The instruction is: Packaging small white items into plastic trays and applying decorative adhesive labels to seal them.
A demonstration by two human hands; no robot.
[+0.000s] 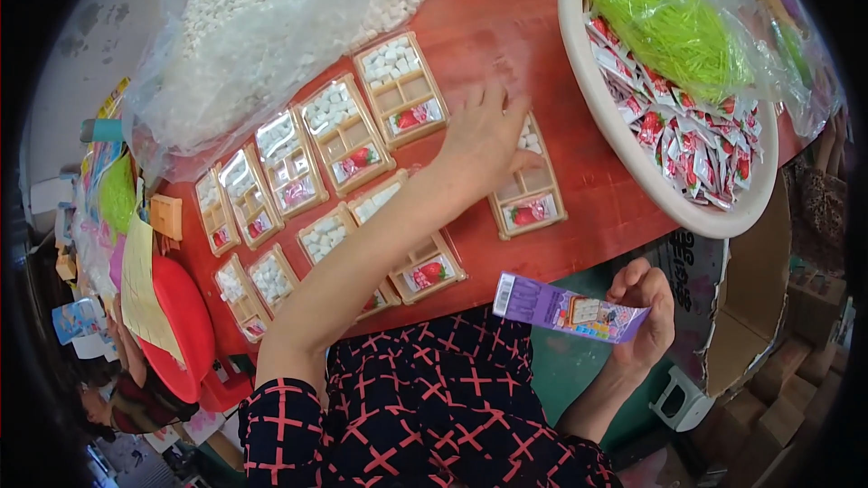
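My left hand [484, 140] reaches across the red table over the upper left part of a small compartment tray [520, 185]. Its fingers are stretched out and slightly apart, and its thumb lies over the tray; whether it touches the tray I cannot tell. White cubes show in the tray's far end and a strawberry-printed sachet [530, 211] in its near end. Near the table's front edge, my right hand [649, 312] pinches the right end of a purple printed card [571, 310]. The card's other end sticks out to the left.
Several similar trays [348, 136] stand in two rows on the left, partly behind my left forearm. Beyond them lies a clear bag of white cubes [271, 27]. A pale basin [579, 14] at right holds sachets and a bag of bright green strips [669, 27]. A cardboard box [746, 307] stands below.
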